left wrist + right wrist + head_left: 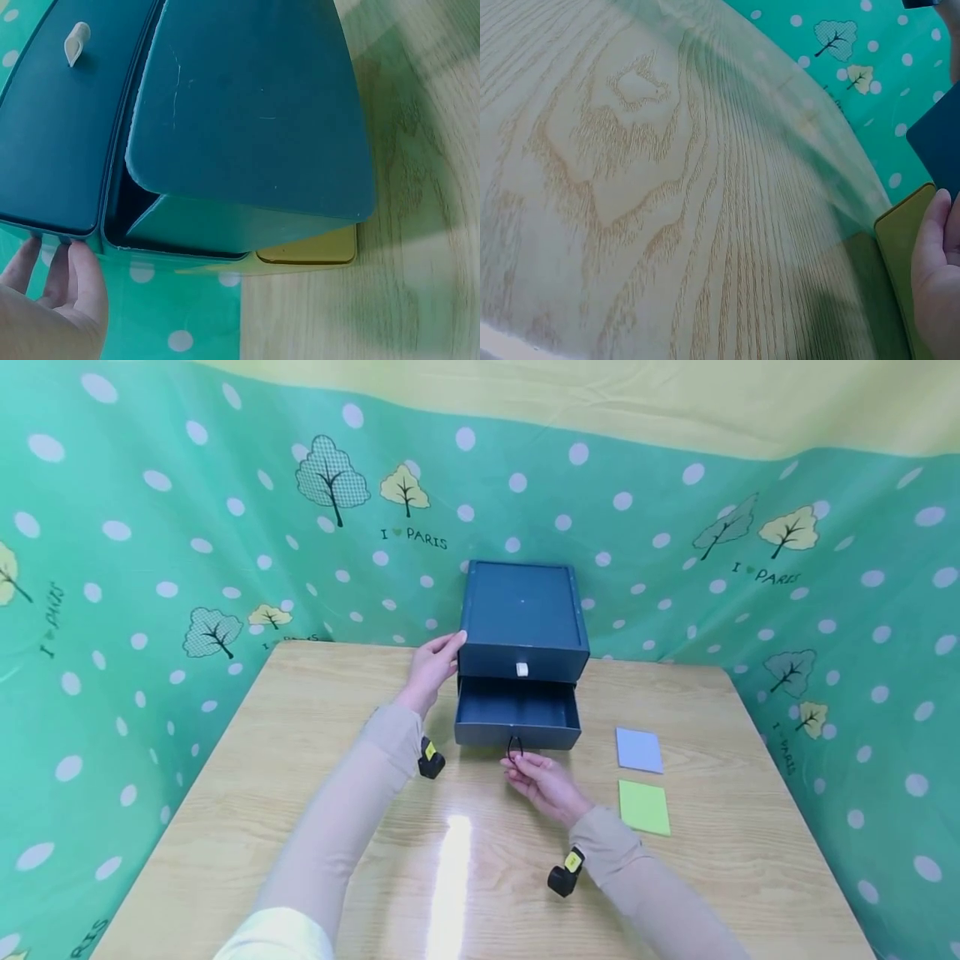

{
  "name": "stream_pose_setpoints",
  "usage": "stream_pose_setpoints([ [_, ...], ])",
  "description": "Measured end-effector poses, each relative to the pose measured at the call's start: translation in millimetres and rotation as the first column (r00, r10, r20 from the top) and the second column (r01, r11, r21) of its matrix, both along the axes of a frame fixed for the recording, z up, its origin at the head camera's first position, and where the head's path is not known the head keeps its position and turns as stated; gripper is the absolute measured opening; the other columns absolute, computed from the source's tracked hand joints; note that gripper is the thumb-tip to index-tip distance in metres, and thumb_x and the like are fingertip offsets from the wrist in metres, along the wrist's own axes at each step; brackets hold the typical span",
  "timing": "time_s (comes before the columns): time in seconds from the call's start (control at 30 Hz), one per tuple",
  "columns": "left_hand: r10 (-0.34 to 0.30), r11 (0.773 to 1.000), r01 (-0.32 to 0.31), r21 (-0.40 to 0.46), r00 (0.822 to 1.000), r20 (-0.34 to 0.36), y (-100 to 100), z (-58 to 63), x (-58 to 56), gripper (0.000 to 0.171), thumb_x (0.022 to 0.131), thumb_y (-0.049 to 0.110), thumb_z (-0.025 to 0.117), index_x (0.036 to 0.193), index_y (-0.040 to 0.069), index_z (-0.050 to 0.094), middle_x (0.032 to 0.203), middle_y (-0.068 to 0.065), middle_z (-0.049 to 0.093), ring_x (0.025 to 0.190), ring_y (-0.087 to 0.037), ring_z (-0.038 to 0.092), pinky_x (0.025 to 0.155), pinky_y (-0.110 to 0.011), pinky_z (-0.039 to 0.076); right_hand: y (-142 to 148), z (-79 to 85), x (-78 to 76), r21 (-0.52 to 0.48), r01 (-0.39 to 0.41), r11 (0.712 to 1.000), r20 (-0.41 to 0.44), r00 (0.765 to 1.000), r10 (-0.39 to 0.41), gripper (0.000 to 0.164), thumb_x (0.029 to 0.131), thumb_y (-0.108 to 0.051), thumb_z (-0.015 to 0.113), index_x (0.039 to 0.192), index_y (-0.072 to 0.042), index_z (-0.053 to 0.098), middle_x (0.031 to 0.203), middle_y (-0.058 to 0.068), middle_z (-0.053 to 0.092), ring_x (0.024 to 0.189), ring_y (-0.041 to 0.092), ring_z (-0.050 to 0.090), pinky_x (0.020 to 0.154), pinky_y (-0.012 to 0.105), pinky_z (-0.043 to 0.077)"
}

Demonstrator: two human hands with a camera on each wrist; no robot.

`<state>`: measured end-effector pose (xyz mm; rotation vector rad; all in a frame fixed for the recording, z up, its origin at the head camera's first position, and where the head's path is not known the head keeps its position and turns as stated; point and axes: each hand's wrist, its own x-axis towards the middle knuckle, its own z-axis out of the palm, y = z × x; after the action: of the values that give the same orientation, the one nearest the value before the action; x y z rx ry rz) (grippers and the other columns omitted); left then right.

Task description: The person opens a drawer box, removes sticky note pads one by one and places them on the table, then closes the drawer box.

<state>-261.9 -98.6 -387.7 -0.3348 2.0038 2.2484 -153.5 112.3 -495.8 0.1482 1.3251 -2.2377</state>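
Observation:
A dark blue drawer cabinet (522, 606) stands at the back of the table, a white tab (522, 669) on its top drawer. Below that, an open drawer (517, 737) juts out with a black cord loop (514, 745) on its front. My right hand (546, 783) pinches this loop between thumb and fingers. At the cabinet's left side, my left hand (435, 667) touches the upper part with fairly straight fingers. The left wrist view shows those fingertips (71, 244) against the side wall and a yellow panel (307, 249) under the open drawer.
A blue square of paper (639, 750) and a green one (643, 807) lie right of the drawer on the wooden table (337, 877). Behind and beside the table hangs a green dotted curtain (225, 510), close to the cabinet's back.

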Motion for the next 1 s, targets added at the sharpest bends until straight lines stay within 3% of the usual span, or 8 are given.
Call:
stream_pose_setpoints([
  [0.47,0.009,1.000,-0.009,0.003,1.000,-0.001,-4,-14.1,6.4,0.053,0.092,0.036,0.061,0.136,0.007,0.051,0.139,-0.009,0.051,0.124,-0.024,0.051,0.106,-0.035,0.044,-7,-10.5,3.5,0.035,0.063,0.997,0.061,0.996,-0.065,0.019,0.099,-0.007,0.048,0.093,-0.013,0.065,0.086,-0.004,0.071,0.079,0.005,0.063,0.100,0.030,0.048],
  [0.77,0.029,1.000,-0.029,0.012,0.999,-0.036,1,-8.1,-0.6,0.052,0.091,0.035,0.062,0.134,0.006,0.054,0.138,-0.009,0.052,0.123,-0.024,0.051,0.105,-0.035,0.044,-6,-7.0,-8.3,0.049,0.116,0.992,0.052,0.992,-0.119,0.022,0.099,-0.006,0.047,0.090,-0.014,0.065,0.085,-0.004,0.071,0.076,0.004,0.061,0.096,0.027,0.050],
  [1.0,0.015,1.000,-0.015,0.013,1.000,-0.024,2,-4.3,-2.5,0.052,0.092,0.035,0.062,0.135,0.007,0.053,0.139,-0.008,0.051,0.124,-0.023,0.050,0.105,-0.034,0.044,-6,-6.4,-14.0,0.036,0.119,0.992,0.085,0.989,-0.122,0.025,0.099,-0.007,0.045,0.086,-0.016,0.065,0.083,-0.005,0.070,0.073,0.002,0.060,0.098,0.027,0.048],
])
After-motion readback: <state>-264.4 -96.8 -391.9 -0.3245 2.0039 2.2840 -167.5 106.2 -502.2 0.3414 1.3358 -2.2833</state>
